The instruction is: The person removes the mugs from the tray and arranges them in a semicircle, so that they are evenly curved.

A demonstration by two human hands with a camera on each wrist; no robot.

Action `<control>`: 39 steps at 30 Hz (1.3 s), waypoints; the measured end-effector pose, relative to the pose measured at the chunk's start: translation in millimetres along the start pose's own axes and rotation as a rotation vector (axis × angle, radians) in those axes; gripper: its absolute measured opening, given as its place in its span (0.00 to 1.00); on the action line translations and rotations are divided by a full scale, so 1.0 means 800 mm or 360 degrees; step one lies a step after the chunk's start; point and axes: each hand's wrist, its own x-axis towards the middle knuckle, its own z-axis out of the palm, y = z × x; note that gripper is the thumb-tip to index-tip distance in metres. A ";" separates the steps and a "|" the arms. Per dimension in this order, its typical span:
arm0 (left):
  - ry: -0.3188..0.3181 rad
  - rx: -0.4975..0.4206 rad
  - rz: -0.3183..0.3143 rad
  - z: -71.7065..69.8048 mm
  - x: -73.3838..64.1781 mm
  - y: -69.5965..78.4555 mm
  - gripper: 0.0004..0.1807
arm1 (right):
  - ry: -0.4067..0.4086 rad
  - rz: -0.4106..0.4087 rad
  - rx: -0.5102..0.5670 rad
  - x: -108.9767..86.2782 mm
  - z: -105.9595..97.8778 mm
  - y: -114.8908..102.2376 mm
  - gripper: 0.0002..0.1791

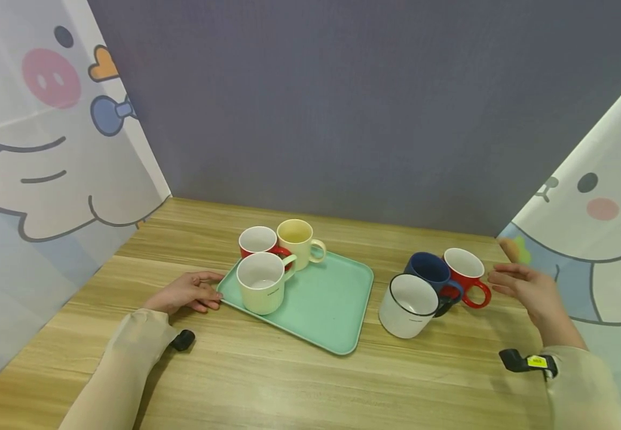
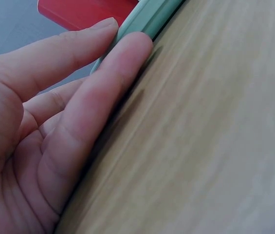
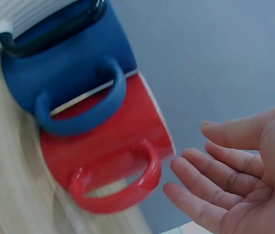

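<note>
the right hand (image 1: 525, 289) is hovering wide, with relaxed fingers and holding nothing, just beside the red mug (image 1: 466, 269) that is standing upright on the wooden bench (image 1: 267, 382), to the right of the tray. in the right wrist view the fingers (image 3: 200, 170) are lying near the red handle (image 3: 122, 183) but apart from it. this mug is touching the dark blue mug (image 1: 430, 270), and the white mug (image 1: 409, 304) with a black rim is sitting close in front of both. i am judging the red mug to be glazed ceramic: stiff, rather heavy for its size, smooth and a little slippery, and likely to chip if it is knocking against its neighbours. the handle is pointing toward the hand and is free, so it is looking like the safest place to take hold; lifting straight up would keep the mug from scraping the blue one. the left hand (image 1: 186, 292) is resting flat on the bench with straight fingers touching the near left edge of the green tray (image 1: 326, 304), not gripping it. on the tray three mugs are standing close together: a red one (image 1: 256, 240), a pale yellow one (image 1: 296, 239) and a cream one (image 1: 260, 282).
</note>
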 end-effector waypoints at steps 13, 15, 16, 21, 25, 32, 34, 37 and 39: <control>0.0005 -0.0008 0.0003 0.001 0.000 0.001 0.39 | 0.0167 -0.0208 -0.0048 -0.003 0.039 -0.038 0.10; 0.0004 -0.0009 0.0003 0.001 0.000 0.001 0.39 | 0.0179 -0.0244 -0.0100 -0.003 0.047 -0.042 0.09; 0.0003 -0.0009 0.0003 0.000 0.000 0.001 0.38 | 0.0174 -0.0262 -0.0095 -0.003 0.052 -0.044 0.09; 0.0005 -0.0007 0.0000 0.000 0.000 0.001 0.38 | 0.0081 -0.0344 -0.0025 -0.002 0.080 -0.053 0.10; 0.0009 -0.0010 -0.0001 0.001 0.000 0.000 0.38 | 0.0042 -0.0386 -0.0152 -0.004 0.104 -0.063 0.10; 0.0006 -0.0016 -0.0002 0.000 0.000 0.001 0.39 | -0.0064 -0.0419 -0.0397 -0.006 0.140 -0.081 0.19; 0.0005 -0.0013 -0.0005 -0.001 0.000 0.001 0.39 | -0.0100 -0.0441 -0.0428 -0.007 0.150 -0.087 0.17; 0.0001 -0.0005 -0.0004 -0.002 0.001 -0.001 0.39 | -0.0133 -0.0468 -0.0447 -0.006 0.163 -0.093 0.15; 0.0001 0.0000 -0.0003 -0.002 0.002 -0.002 0.39 | -0.0145 -0.0475 -0.0456 -0.005 0.171 -0.097 0.14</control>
